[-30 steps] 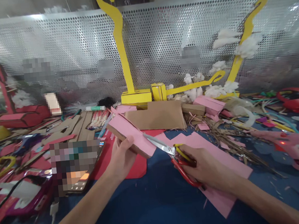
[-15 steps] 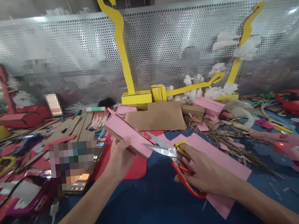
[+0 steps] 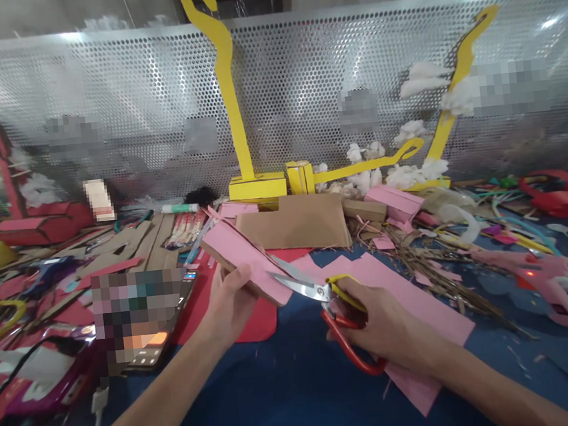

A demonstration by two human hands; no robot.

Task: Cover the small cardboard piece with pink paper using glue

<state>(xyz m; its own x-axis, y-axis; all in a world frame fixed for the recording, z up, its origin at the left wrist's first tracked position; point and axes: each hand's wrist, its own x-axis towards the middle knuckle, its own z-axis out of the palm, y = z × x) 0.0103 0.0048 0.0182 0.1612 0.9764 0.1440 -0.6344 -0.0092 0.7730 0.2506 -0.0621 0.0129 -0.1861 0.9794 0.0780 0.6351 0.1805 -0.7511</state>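
My left hand (image 3: 232,303) is closed on a cardboard piece faced with pink paper (image 3: 241,257), its thumb pressing the pink side. The piece is tilted above the table, brown edge toward me. In my right hand (image 3: 382,321) are scissors (image 3: 326,290) with one red and one yellow handle. Their blades are partly apart and lie at the right edge of the pink-faced piece. Whether they touch its paper I cannot tell. Beneath my right hand lies a pink sheet (image 3: 413,301); a red sheet (image 3: 262,322) lies under the left.
A brown cardboard piece (image 3: 299,221) stands behind my hands. A pink glue gun (image 3: 530,269) with a glowing light lies right, beside a heap of brown scraps (image 3: 451,284). A phone (image 3: 175,330) lies left. Yellow hook shapes (image 3: 231,104) stand before a perforated metal panel (image 3: 295,71).
The scissors have moved slightly left, and their blades have closed somewhat at the edge of the pink-faced piece. My left hand keeps its hold almost unchanged.
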